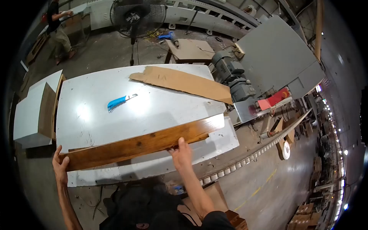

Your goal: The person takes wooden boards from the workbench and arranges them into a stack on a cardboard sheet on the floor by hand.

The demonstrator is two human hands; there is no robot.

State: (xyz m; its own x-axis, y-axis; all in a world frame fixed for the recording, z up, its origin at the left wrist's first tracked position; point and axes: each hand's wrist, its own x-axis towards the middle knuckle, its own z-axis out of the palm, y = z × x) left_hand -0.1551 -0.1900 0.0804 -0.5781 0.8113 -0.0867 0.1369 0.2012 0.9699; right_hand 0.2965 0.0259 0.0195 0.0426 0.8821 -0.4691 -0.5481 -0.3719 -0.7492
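Worn on the head, looking forward and down over the white tabletop [92, 122] from above its near side. Near enough to take in the wearer's dark shirt [142, 207] at the bottom edge, with left hand [61, 165], right hand [182, 155] and wooden board [134, 147] in the lower half. Reaching past the far side to fan [132, 15] and, at upper left, a distant person [57, 28]. Opening at right onto floor [253, 184] and far-off lights. Very wide, bending straight edges, rounded off to black at the corners.
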